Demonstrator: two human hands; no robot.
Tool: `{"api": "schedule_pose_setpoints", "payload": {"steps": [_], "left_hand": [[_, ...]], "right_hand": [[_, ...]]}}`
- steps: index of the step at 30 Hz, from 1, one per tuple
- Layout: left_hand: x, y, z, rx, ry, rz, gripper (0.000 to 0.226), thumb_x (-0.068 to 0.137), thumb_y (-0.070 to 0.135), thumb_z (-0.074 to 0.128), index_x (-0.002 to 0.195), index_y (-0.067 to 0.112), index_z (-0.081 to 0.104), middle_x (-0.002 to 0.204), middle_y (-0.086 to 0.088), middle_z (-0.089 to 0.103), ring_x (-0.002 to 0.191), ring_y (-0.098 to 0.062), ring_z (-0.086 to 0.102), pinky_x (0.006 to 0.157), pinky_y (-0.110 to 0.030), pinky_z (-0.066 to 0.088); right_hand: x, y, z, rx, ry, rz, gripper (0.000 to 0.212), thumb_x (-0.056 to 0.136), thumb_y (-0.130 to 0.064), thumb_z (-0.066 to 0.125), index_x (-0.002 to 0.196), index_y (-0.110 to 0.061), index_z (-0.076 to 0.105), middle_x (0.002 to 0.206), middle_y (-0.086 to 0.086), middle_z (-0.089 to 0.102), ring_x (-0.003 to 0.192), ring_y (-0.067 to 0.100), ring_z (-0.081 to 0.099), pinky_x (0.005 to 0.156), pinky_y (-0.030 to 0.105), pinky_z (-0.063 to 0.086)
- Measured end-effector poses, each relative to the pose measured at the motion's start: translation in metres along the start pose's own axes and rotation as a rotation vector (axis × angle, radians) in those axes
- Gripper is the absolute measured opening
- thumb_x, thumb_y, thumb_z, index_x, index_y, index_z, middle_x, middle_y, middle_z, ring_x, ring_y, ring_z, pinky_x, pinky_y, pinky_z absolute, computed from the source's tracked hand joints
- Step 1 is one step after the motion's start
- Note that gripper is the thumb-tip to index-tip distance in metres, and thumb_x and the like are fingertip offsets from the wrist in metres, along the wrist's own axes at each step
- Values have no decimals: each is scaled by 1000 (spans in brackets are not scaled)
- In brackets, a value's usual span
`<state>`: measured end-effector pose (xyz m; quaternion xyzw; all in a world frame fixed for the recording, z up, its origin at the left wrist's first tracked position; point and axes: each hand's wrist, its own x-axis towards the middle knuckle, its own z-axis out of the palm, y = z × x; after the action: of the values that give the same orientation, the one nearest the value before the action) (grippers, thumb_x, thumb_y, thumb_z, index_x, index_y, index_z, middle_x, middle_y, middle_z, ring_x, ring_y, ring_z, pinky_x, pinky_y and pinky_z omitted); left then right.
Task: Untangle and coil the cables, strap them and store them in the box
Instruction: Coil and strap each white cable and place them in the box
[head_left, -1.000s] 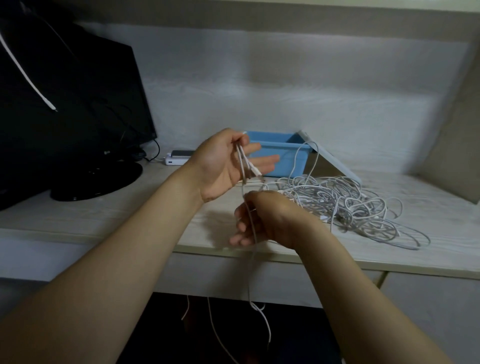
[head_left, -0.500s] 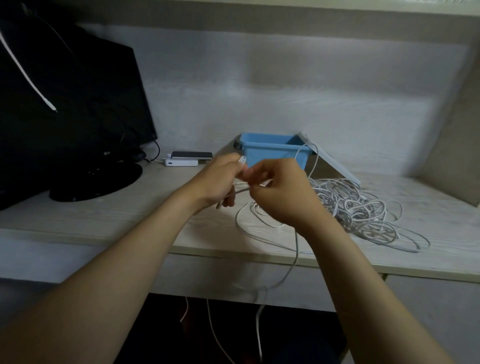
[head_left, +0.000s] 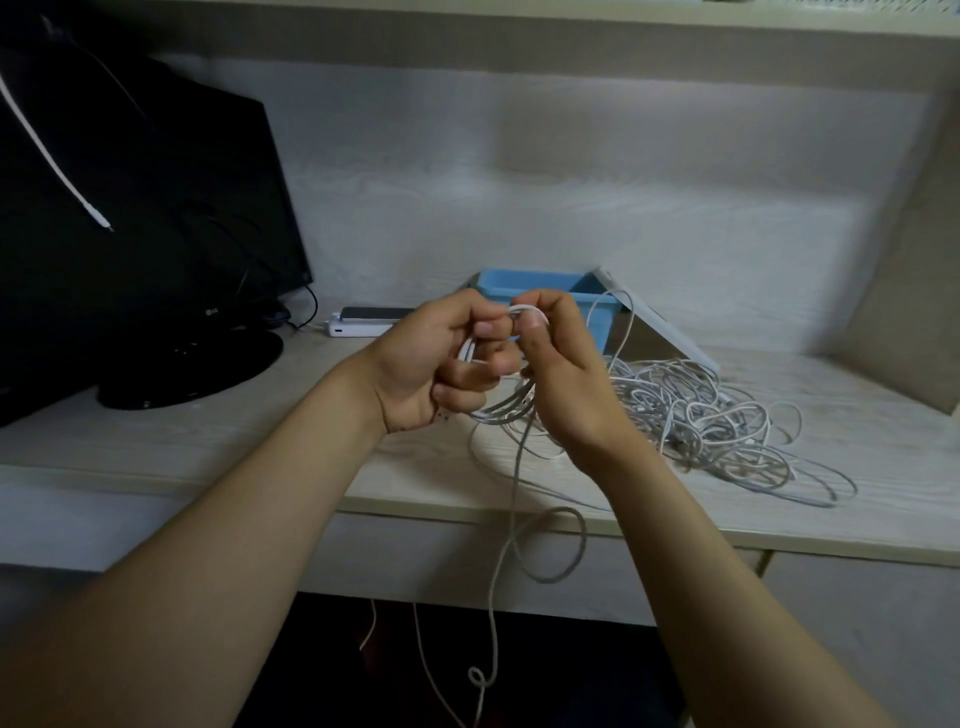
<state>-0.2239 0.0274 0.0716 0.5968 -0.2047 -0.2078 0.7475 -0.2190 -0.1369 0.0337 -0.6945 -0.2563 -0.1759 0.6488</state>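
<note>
New cable loops in left hand

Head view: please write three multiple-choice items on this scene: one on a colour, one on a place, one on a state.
1. The box is: A red; B blue; C black.
2. The tangled cable pile lies: A in the box; B on the desk, right of the box; C on the floor.
3. The white cable coil is: A lying loose; B held by one hand only; C gripped by both hands.
Answers: 1 B, its walls show blue; 2 B, it spreads over the desk; 3 C, left hand and right hand both curl round its loops.
</note>
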Motion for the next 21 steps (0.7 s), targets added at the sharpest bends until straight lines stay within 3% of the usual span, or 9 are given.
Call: {"api": "schedule_pose_setpoints", "payload": {"steps": [3,5,7,9,12,15,17,19,21], "left_hand": [[3,0,1,-150,-112,37,27,99,32,42,74,23,41,82,0,16,33,-1,28,32,-14,21],[2,1,2,-246,-196,57,25,102,29,38,78,22,39,93,-5,29,35,-1,36,31,-13,25],[-1,6,7,-314,-264,93,22,102,27,37,81,22,35,134,-13,47,42,-3,44,32,-13,28],[-2,13,10,-327,-207,151,23,104,26,35,82,21,35,150,-21,53,60,-7,62,39,-12,41],[3,17,9,-272,77,230,30,109,21,36,80,13,42,144,-32,55,105,-31,76,72,-30,66],[10,12,1,-101,289,167,29,110,21,38,84,10,48,143,-23,53,114,-44,70,91,-51,62],[14,4,1,74,403,163,28,112,20,38,87,14,51,116,-7,65,103,-31,70,87,-46,59],[16,-2,3,240,485,218,30,111,15,38,83,18,49,74,9,65,78,-15,59,70,-32,49],[18,-8,0,503,558,240,30,111,16,38,84,18,52,66,14,58,73,-11,54,66,-30,46]], "right_hand": [[-2,-3,11,223,9,166,29,112,-39,41,118,-14,55,101,2,75,100,22,71,88,52,55],[-1,-11,14,434,-46,261,47,111,-52,32,112,-15,61,103,19,74,100,41,73,86,63,58],[-4,-17,12,548,-167,379,72,107,-67,14,105,-22,70,95,19,75,93,39,73,76,50,58],[-9,-15,10,467,-267,466,83,100,-79,10,106,-25,72,96,16,71,94,40,68,78,44,53],[-15,-11,8,263,-401,605,75,103,-75,23,126,-15,60,92,25,68,85,44,71,74,44,60],[-19,-22,5,38,-505,647,49,111,-48,39,130,-6,57,83,23,70,75,40,71,69,42,59],[-19,-29,3,-73,-548,626,32,109,-27,49,129,-4,57,84,22,72,71,38,71,66,40,59],[-20,-32,2,-214,-593,596,25,105,-14,53,126,-2,59,86,21,75,70,38,73,63,38,61],[-19,-37,3,-350,-614,549,24,100,-7,53,120,0,64,85,18,78,72,36,76,65,37,62]]}}
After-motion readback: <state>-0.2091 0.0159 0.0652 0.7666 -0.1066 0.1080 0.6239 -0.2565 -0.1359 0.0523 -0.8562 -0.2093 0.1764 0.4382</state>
